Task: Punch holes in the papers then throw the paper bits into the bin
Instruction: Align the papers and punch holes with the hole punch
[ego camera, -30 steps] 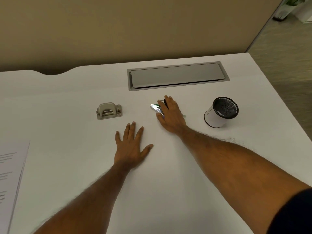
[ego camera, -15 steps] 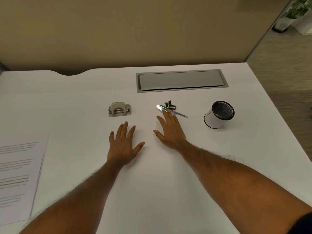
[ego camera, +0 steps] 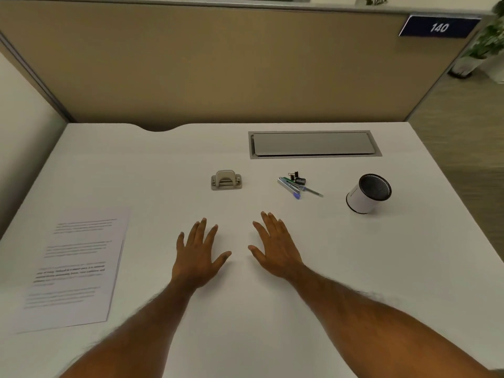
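Observation:
A small grey hole punch [ego camera: 226,180] stands on the white desk [ego camera: 354,268], beyond my hands. Printed papers [ego camera: 73,268] lie flat at the left. A little white bin with a black mesh rim [ego camera: 366,195] stands at the right. My left hand [ego camera: 197,255] and my right hand [ego camera: 275,246] lie flat on the desk side by side, palms down, fingers spread, holding nothing.
A pen, a stapler-like tool and black binder clips [ego camera: 296,182] lie in a small heap between the punch and the bin. A grey cable hatch [ego camera: 313,144] is set in the desk's back. A beige partition [ego camera: 218,64] stands behind.
My right hand has let go of the small tools and drawn back toward me, flat beside the left. The view has tilted up, bringing the papers and partition into sight.

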Demonstrator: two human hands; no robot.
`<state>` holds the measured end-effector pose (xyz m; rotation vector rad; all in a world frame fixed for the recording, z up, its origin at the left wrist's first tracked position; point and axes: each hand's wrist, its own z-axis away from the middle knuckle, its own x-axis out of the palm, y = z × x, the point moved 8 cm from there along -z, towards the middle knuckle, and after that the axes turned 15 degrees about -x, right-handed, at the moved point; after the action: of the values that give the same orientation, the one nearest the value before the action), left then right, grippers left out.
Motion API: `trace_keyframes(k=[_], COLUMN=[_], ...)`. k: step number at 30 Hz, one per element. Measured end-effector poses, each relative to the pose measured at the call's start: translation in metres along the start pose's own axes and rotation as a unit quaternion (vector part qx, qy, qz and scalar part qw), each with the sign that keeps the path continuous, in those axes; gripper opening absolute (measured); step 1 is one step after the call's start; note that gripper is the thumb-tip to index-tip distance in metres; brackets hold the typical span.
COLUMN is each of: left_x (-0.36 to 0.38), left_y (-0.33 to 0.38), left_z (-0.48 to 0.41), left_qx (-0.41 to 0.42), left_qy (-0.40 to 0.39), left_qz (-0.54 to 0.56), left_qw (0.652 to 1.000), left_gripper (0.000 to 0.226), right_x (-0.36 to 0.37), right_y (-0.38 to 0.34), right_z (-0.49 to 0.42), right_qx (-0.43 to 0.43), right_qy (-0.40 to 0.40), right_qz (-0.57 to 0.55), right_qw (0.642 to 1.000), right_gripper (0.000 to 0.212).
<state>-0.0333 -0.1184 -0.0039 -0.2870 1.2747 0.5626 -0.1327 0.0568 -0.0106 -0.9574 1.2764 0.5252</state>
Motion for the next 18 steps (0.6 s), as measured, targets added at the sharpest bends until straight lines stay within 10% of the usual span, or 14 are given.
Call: trace_keyframes(k=[9,18], left_x=[0.002,0.002], left_y=[-0.051,-0.096], left_z=[0.022,0.021], left_qx=[0.004,-0.009], left_qy=[0.012,0.009], left_qz=[0.007,0.032], left_qw=[1.000,0.999], left_gripper=[0.106,0.076], right_x=[0.018,0.023], right_y=[-0.038,-0.079], right_z=[0.012,-0.007], right_qx=[0.015,0.000], right_qy=[-0.028,-0.042], right_qz=[0.002,-0.018], right_qw=[1.000,0.999], right_gripper=[0.068,0.067])
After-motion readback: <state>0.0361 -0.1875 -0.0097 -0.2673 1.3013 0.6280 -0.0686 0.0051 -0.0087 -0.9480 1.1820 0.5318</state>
